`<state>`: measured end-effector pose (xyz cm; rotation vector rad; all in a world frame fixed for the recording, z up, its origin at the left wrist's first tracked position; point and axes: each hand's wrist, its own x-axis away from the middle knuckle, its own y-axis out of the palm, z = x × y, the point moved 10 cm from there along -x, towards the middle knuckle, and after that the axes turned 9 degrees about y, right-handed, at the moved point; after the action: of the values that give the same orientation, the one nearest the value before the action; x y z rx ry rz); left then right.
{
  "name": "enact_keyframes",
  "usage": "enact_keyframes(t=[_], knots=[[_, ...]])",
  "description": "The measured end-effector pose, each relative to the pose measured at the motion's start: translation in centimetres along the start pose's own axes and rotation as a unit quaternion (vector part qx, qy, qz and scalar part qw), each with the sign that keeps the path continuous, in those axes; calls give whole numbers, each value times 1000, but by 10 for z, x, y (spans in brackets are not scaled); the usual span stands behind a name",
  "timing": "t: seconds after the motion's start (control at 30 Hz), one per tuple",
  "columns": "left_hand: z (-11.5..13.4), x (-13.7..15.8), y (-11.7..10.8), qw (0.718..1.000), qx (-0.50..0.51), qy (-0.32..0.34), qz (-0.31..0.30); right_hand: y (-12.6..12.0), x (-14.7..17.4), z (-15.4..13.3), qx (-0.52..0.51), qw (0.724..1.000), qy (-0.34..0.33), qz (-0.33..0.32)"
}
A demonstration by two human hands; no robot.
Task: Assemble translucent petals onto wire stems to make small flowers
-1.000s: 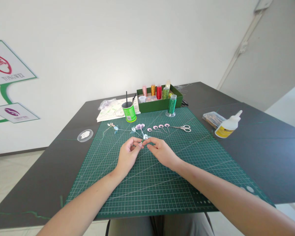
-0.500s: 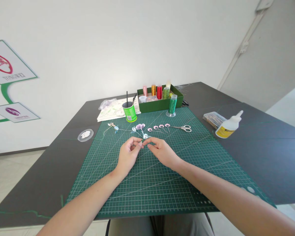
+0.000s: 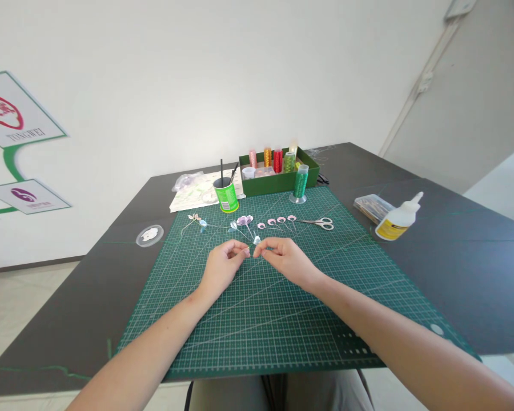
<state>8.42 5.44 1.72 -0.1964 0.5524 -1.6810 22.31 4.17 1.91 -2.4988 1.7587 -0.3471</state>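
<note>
My left hand (image 3: 223,264) is closed in a pinch on thin wire flower stems, whose lower ends are hidden by the fingers. Close on its right, my right hand (image 3: 288,261) pinches thumb to forefinger beside a pale blue petal (image 3: 257,240); what lies between those fingertips is too small to make out. Wire stems run up from the hands to a purple flower (image 3: 244,220) and a light blue petal (image 3: 233,226). Several pink wire loops (image 3: 281,220) lie in a row beyond my right hand, beside silver scissors (image 3: 324,224).
A green cutting mat (image 3: 240,331) covers the black table's middle. Behind stand a green can (image 3: 227,197) with dark tools, a thread spool (image 3: 300,184) and a green box (image 3: 278,182) of spools. A glue bottle (image 3: 396,221) is at right, a small dish (image 3: 149,235) at left.
My fingertips have drawn slightly apart, the right hand shifting a little to the right. The pale blue petal between them has moved slightly right.
</note>
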Motion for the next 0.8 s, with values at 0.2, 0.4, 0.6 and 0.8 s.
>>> enact_keyframes(t=[0.2, 0.4, 0.6, 0.8], knots=[[9, 3, 3, 998, -47, 21, -18, -2, 5, -10, -42, 998, -21, -30], [8, 5, 9, 997, -61, 17, -50, -7, 13, -23, -37, 997, -46, -46], [12, 7, 10, 996, -64, 27, -51, 6, 19, -28, 8, 990, -64, -123], [10, 5, 3, 998, -51, 25, -26, 16, 23, -26, 51, 981, -62, -177]])
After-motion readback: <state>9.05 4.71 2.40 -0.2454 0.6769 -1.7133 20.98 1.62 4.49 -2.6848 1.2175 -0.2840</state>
